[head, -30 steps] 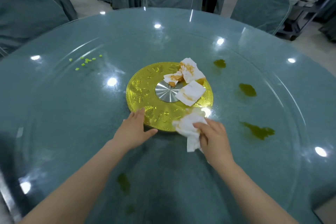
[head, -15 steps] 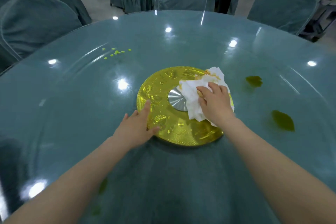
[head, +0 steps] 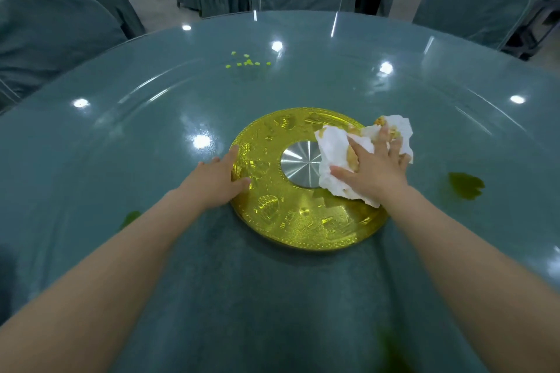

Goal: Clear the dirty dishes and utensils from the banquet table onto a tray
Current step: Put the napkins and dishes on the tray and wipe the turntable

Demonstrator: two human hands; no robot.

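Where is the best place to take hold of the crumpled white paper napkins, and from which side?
Gather the crumpled white paper napkins from above: they lie flat under the spread right hand on the gold disc. Probably pinch the raised folds at the far right edge, soiled side inward.

Both arms extended forward; left hand (head: 216, 179) flat, fingers together; right hand (head: 374, 171) palm-down, fingers spread.

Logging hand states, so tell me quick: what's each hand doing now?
Left hand: open, resting flat on the gold disc's edge, holding nothing.
Right hand: open, pressing napkins onto the disc.
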